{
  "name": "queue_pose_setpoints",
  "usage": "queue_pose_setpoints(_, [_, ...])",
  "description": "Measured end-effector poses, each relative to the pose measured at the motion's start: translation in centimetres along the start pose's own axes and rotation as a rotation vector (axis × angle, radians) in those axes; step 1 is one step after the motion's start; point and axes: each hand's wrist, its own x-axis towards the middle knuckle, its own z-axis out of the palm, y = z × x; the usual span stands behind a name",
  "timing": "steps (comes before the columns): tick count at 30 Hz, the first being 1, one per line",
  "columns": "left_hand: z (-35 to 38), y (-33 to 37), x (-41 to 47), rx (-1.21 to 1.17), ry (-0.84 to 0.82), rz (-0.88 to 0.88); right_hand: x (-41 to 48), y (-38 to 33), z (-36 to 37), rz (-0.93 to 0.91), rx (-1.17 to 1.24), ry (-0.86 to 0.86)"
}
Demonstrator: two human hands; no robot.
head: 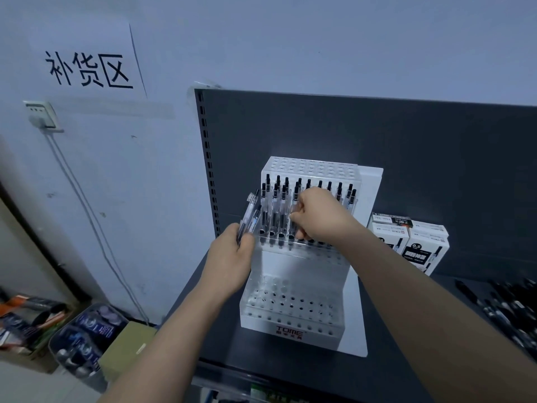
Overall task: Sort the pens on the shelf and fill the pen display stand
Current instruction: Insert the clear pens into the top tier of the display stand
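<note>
Clear acrylic makes up the tiered pen display stand (290,333), which sits on the dark shelf (218,344) against its back panel. The middle tier carries the standing pens (274,205), clips up. The top and bottom tiers show only bare holes.

The left hand (232,251) grips a bundle of pens (250,212) just beside the stand's left edge, tips down. The right hand (319,213) is over the middle tier, its fingers curled and apparently pinching a single clear pen (294,206) that it is seating in the front row. The hand hides the pen's lower end, so how deep it sits cannot be told.

The step in hand looks like filling that front row from left to right. To do it well, the pen should go in upright, in line with its neighbours, and be aimed at the next free hole rather than skipping one. It should be pushed down until it matches the height of the pens beside it. Turning the clip to face the same way as the others would keep the row tidy. The transparent plate makes the holes hard to read, so feeling for the opening may help. The bundle is best kept close and clear of the pens already placed.

Loose pens (511,309) on the shelf and the pen boxes (418,245) offer further stock.
</note>
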Motion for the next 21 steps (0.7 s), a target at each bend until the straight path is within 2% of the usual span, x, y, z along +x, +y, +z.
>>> queue_pose_setpoints(8, [-0.3,0.7,-0.8,-0.249,-0.147,0.067,-0.9,1.0,0.3,0.006,-0.003,0.097])
queue_pose_setpoints(10, [-0.1,1.1,-0.9,-0.29,-0.155,0.084,-1.8,1.1,-0.2,-0.052,0.159,0.115])
queue_pose_setpoints(13, [0.6,1.9,-1.0,-0.325,-0.181,0.124,-3.2,1.1,-0.3,-0.043,0.484,0.012])
queue_pose_setpoints(17, [1.6,2.5,-1.3,-0.261,-0.198,0.124,-3.4,1.9,-0.6,-0.004,0.69,-0.008])
queue_pose_setpoints(21, [1.3,1.3,-0.4,-0.017,0.033,0.137,-3.1,2.7,-3.7,0.021,0.931,0.121])
